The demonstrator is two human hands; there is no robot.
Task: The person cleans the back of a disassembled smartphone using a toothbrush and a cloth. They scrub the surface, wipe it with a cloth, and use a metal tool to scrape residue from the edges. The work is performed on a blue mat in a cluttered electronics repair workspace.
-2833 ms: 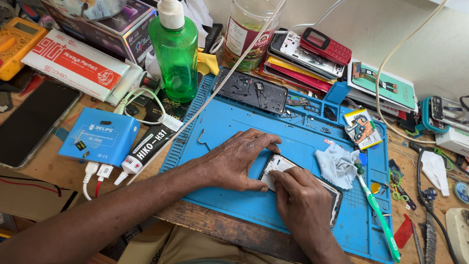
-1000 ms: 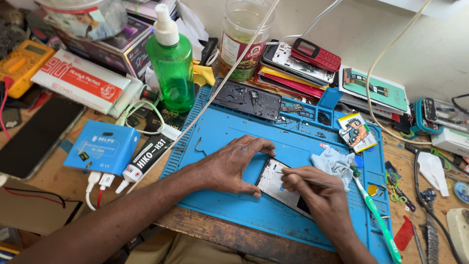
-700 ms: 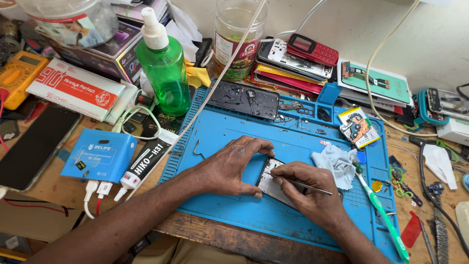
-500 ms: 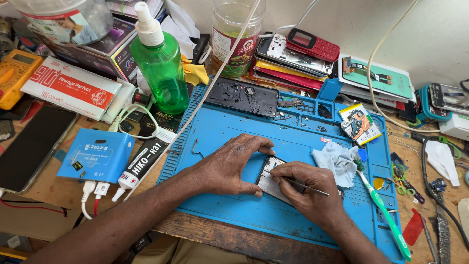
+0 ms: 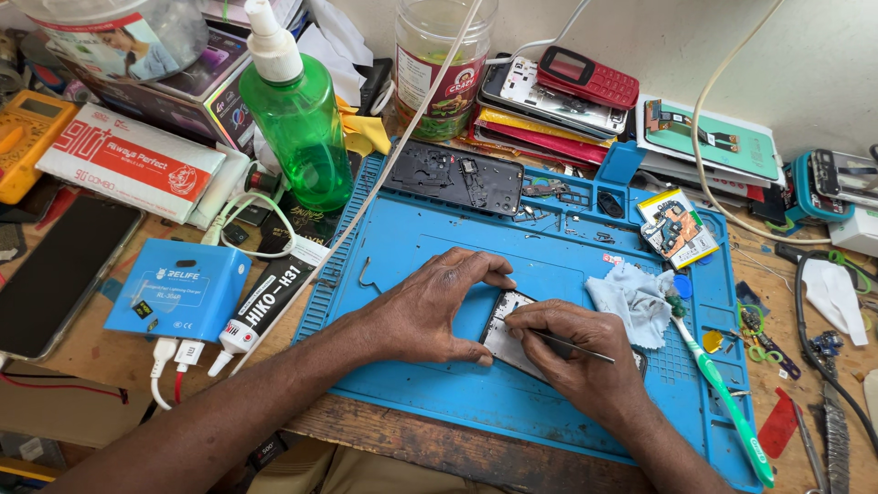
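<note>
On a cluttered bench's blue repair mat (image 5: 439, 229), the left hand (image 5: 430, 306) pins the opened phone (image 5: 508, 334) at its nine o'clock while the right hand (image 5: 572, 361), pinching tweezers (image 5: 558, 340), seems mid-way through fine prying, which calls for a steady tip.

An opened phone (image 5: 506, 335), pale inner face up, is lying flat on the blue mat (image 5: 512, 416), toward its front edge.

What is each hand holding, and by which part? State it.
The right hand pinches thin tweezers near their front end, tips toward the phone. The left hand steadies the phone by its left edge on the mat.
</note>
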